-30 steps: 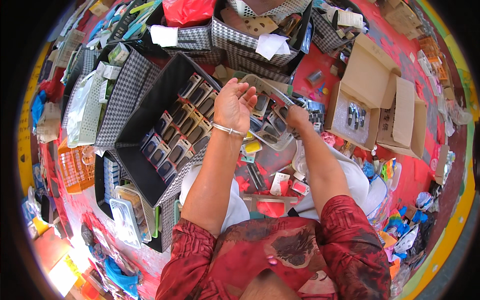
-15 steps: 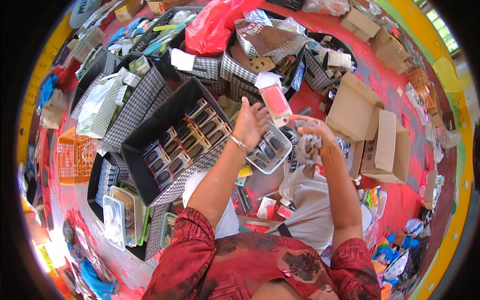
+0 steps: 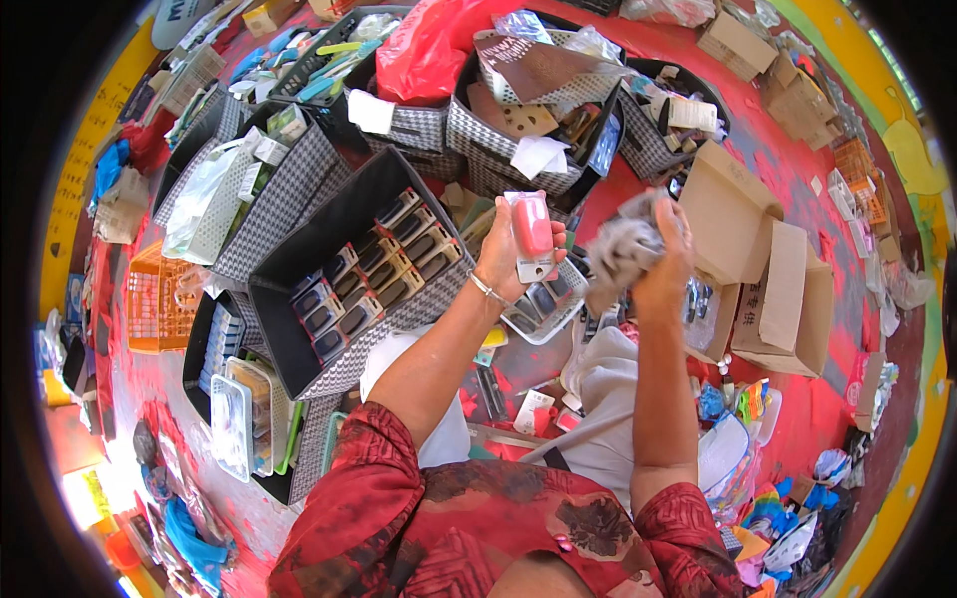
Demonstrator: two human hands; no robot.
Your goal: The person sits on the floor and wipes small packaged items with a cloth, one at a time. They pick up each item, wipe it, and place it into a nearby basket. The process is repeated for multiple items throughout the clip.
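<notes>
In my left hand (image 3: 495,261) is an upright clear pack with a pinkish-red rounded item (image 3: 533,224) inside, its fingers wrapped round the back and side. My right hand (image 3: 670,261) is closed on a crumpled grey cloth (image 3: 626,247), blurred by motion, held apart from the pack. Just below the pack stands a small white basket (image 3: 569,324) of dark oval packs. A black houndstooth storage box (image 3: 309,224) to the left holds several rows of similar dark oval packs. A white paper slip (image 3: 539,156) lies beyond my left hand.
An opened cardboard carton (image 3: 802,299) stands on the right. More houndstooth boxes (image 3: 414,128), a red plastic bag (image 3: 424,55) and full baskets crowd the far side. An orange crate (image 3: 159,304) is at the left. Loose goods cover the red floor around my legs.
The white slip that was at the pack's top now lies on the box beyond. My left hand has closed round the pack, and my right hand has lifted the cloth slightly up and right.
</notes>
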